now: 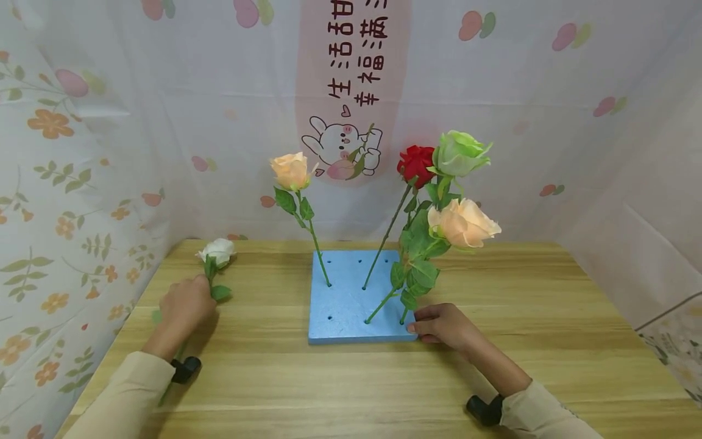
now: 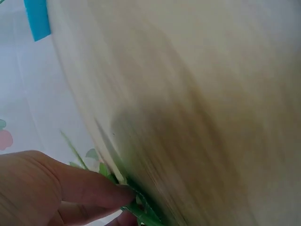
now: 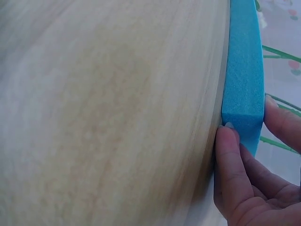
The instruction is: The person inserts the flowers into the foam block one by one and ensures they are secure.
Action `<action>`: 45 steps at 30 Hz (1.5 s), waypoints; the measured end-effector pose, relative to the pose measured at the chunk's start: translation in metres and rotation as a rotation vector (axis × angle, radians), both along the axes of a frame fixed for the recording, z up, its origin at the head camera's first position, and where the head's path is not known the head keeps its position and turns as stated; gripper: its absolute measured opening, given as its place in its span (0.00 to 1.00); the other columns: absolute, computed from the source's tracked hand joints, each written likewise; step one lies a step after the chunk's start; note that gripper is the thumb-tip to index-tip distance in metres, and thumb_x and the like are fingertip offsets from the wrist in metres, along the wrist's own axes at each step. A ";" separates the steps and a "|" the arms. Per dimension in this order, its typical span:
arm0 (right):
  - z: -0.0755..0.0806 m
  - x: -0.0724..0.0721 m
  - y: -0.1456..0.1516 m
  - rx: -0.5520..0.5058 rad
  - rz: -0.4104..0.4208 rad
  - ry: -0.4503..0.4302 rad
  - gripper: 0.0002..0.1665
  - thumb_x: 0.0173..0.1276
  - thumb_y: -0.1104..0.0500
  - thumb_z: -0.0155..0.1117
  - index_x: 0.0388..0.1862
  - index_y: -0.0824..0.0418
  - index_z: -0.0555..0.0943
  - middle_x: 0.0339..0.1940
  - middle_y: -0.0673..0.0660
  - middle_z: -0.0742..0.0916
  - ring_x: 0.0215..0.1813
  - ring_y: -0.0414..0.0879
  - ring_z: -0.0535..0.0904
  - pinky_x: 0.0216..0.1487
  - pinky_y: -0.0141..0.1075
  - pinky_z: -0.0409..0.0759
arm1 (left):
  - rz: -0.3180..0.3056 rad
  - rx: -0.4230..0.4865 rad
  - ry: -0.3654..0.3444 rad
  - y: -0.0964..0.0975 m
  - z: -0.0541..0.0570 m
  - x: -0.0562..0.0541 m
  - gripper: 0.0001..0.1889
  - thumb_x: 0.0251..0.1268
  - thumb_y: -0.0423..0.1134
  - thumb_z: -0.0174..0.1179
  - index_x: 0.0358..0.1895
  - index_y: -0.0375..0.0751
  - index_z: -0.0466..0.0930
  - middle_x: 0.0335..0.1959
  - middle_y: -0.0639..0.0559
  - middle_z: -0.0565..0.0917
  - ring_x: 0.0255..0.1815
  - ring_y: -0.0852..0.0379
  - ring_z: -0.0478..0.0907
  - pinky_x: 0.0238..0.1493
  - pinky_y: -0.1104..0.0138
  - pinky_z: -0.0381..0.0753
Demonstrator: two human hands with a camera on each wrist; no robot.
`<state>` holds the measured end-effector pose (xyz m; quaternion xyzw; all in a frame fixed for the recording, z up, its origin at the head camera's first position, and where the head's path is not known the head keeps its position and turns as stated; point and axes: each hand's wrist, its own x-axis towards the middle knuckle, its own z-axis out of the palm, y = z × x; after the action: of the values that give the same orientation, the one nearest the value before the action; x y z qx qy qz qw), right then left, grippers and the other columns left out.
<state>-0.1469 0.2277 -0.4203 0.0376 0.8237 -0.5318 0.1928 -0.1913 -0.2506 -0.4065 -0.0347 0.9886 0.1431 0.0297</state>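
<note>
At the table's left side, my left hand (image 1: 186,311) holds a white rose (image 1: 217,252) by its green stem, the bloom pointing away from me. In the left wrist view, thumb and fingers pinch the stem among green leaves (image 2: 146,212). My right hand (image 1: 446,327) grips the front right corner of a blue foam board (image 1: 345,305), thumb on top and fingers against the side and lower edge in the right wrist view. Stuck in the board's holes stand a peach rose (image 1: 290,171), a red rose (image 1: 417,164), a pale green rose (image 1: 459,152) and a second peach rose (image 1: 465,224).
The board lies flat on a wood-grain table (image 1: 263,378) and has several unfilled holes. A printed cloth backdrop (image 1: 219,122) rises behind the table and along its sides. Black devices (image 1: 187,370) sit at both wrists.
</note>
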 end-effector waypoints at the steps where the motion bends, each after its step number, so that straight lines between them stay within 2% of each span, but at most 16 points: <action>1: 0.000 0.000 0.000 0.000 -0.003 0.000 0.34 0.60 0.59 0.71 0.59 0.79 0.74 0.43 0.59 0.86 0.43 0.47 0.84 0.46 0.42 0.83 | 0.005 0.006 -0.018 0.000 0.000 0.000 0.07 0.56 0.32 0.54 0.33 0.28 0.74 0.29 0.32 0.78 0.30 0.34 0.77 0.22 0.49 0.72; 5: -0.001 -0.001 0.000 0.005 -0.001 -0.005 0.34 0.60 0.59 0.71 0.59 0.79 0.74 0.43 0.59 0.87 0.43 0.47 0.84 0.46 0.41 0.83 | 0.030 0.037 -0.087 -0.002 0.003 -0.002 0.09 0.54 0.33 0.56 0.37 0.30 0.74 0.29 0.35 0.78 0.30 0.38 0.77 0.24 0.51 0.72; 9: 0.000 -0.001 0.000 0.014 0.008 0.003 0.33 0.60 0.60 0.71 0.58 0.80 0.74 0.42 0.58 0.87 0.42 0.48 0.84 0.45 0.42 0.83 | 0.038 0.070 -0.111 -0.002 0.007 -0.004 0.14 0.56 0.34 0.56 0.44 0.29 0.75 0.33 0.35 0.79 0.30 0.41 0.76 0.24 0.53 0.71; 14: 0.000 0.000 -0.001 0.017 -0.002 -0.007 0.32 0.61 0.60 0.71 0.59 0.79 0.74 0.42 0.58 0.87 0.41 0.49 0.85 0.46 0.42 0.83 | 0.041 0.142 -0.133 0.000 0.016 -0.005 0.29 0.55 0.32 0.52 0.64 0.30 0.69 0.51 0.27 0.78 0.31 0.43 0.74 0.24 0.57 0.70; 17: 0.001 0.001 -0.001 0.012 -0.004 -0.014 0.33 0.61 0.60 0.71 0.59 0.79 0.74 0.42 0.59 0.87 0.42 0.49 0.85 0.46 0.42 0.83 | 0.029 0.204 -0.098 0.004 0.021 -0.005 0.30 0.56 0.31 0.49 0.67 0.30 0.66 0.57 0.25 0.74 0.30 0.45 0.72 0.22 0.60 0.68; 21: 0.002 0.001 -0.002 0.008 -0.005 -0.011 0.32 0.61 0.60 0.71 0.59 0.79 0.74 0.42 0.59 0.87 0.42 0.48 0.84 0.46 0.42 0.83 | 0.007 0.338 -0.012 0.012 0.031 -0.002 0.28 0.60 0.30 0.46 0.66 0.28 0.67 0.44 0.30 0.80 0.25 0.50 0.71 0.22 0.62 0.67; 24: 0.002 0.001 -0.002 0.007 -0.006 -0.011 0.32 0.61 0.61 0.71 0.59 0.79 0.74 0.43 0.59 0.87 0.42 0.48 0.84 0.46 0.42 0.83 | 0.021 0.495 0.013 0.019 0.041 0.002 0.28 0.63 0.30 0.46 0.68 0.29 0.65 0.37 0.38 0.79 0.28 0.51 0.72 0.26 0.62 0.70; 29: 0.002 0.001 -0.002 0.005 -0.008 -0.015 0.32 0.61 0.61 0.71 0.59 0.79 0.74 0.43 0.59 0.87 0.42 0.48 0.84 0.46 0.42 0.83 | 0.064 0.750 0.059 0.031 0.058 0.011 0.29 0.68 0.31 0.51 0.73 0.31 0.60 0.40 0.47 0.81 0.38 0.57 0.78 0.41 0.65 0.75; 31: 0.003 0.001 -0.003 0.006 -0.007 -0.013 0.32 0.61 0.61 0.71 0.59 0.79 0.74 0.44 0.59 0.86 0.43 0.48 0.84 0.46 0.42 0.83 | 0.070 0.858 0.096 0.035 0.064 0.016 0.29 0.69 0.31 0.53 0.73 0.32 0.59 0.36 0.54 0.81 0.36 0.62 0.78 0.41 0.69 0.77; 33: 0.002 0.001 -0.003 0.006 -0.008 -0.011 0.32 0.60 0.61 0.71 0.58 0.79 0.74 0.44 0.60 0.86 0.43 0.47 0.84 0.46 0.43 0.83 | 0.072 1.011 0.120 0.038 0.068 0.020 0.29 0.70 0.30 0.54 0.73 0.32 0.59 0.33 0.58 0.79 0.35 0.65 0.78 0.39 0.73 0.77; 35: 0.002 0.001 -0.002 0.008 -0.005 -0.007 0.32 0.60 0.61 0.71 0.58 0.79 0.74 0.44 0.60 0.86 0.43 0.47 0.84 0.46 0.43 0.83 | 0.061 1.150 0.146 0.042 0.073 0.024 0.29 0.70 0.29 0.54 0.72 0.32 0.59 0.33 0.59 0.76 0.36 0.65 0.75 0.39 0.75 0.77; 38: 0.001 0.000 -0.002 0.009 -0.003 -0.009 0.32 0.61 0.61 0.70 0.58 0.79 0.74 0.43 0.59 0.86 0.42 0.47 0.84 0.46 0.42 0.83 | 0.034 1.369 0.187 0.049 0.079 0.031 0.25 0.69 0.27 0.55 0.68 0.33 0.63 0.34 0.55 0.75 0.36 0.62 0.77 0.39 0.73 0.78; 41: 0.001 -0.001 -0.002 0.011 -0.010 -0.014 0.31 0.61 0.61 0.71 0.58 0.78 0.75 0.42 0.59 0.86 0.41 0.47 0.84 0.46 0.41 0.83 | -0.029 1.551 0.226 0.057 0.087 0.037 0.21 0.67 0.28 0.58 0.61 0.35 0.66 0.34 0.52 0.77 0.34 0.58 0.81 0.41 0.69 0.79; 45: 0.001 -0.003 -0.002 0.012 -0.019 -0.018 0.31 0.60 0.60 0.71 0.57 0.77 0.76 0.42 0.59 0.86 0.41 0.46 0.84 0.46 0.40 0.83 | -0.110 1.768 0.227 0.066 0.095 0.044 0.14 0.65 0.26 0.59 0.52 0.38 0.73 0.32 0.51 0.82 0.35 0.55 0.83 0.41 0.66 0.80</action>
<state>-0.1495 0.2255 -0.4196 0.0514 0.8248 -0.5284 0.1948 -0.1470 -0.1843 -0.3117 0.0630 0.5143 0.8541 -0.0455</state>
